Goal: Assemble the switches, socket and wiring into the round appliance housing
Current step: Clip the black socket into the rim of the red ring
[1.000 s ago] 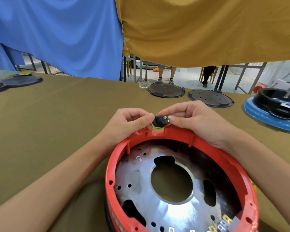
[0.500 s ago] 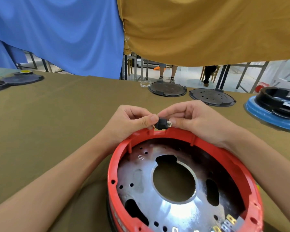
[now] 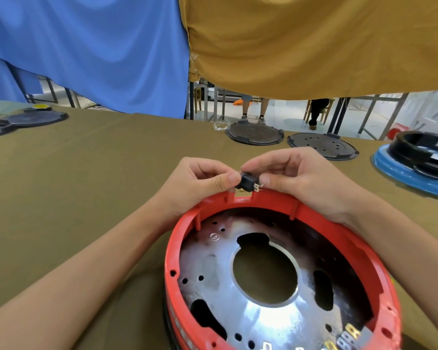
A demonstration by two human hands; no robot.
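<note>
A round red housing (image 3: 379,271) with a shiny metal plate inside lies open side up on the olive table, close to me. A rectangular notch (image 3: 242,197) is cut in its far rim. Just above that notch both hands pinch a small black switch (image 3: 247,182) with metal terminals pointing right. My left hand (image 3: 200,183) holds its left end with thumb and fingers. My right hand (image 3: 299,178) pinches the terminal end. A part with brass terminals (image 3: 349,337) sits fitted at the housing's near right rim.
Two dark round base plates (image 3: 253,133) (image 3: 321,146) lie at the table's far edge. A blue and black housing (image 3: 415,168) stands at the right. More dark plates (image 3: 33,118) lie far left. Blue and ochre cloths hang behind; people's legs show beneath them.
The switch has been lifted slightly and turned between my fingers, now sitting a little higher above the rim notch. Both hands stayed at the housing's far rim.
</note>
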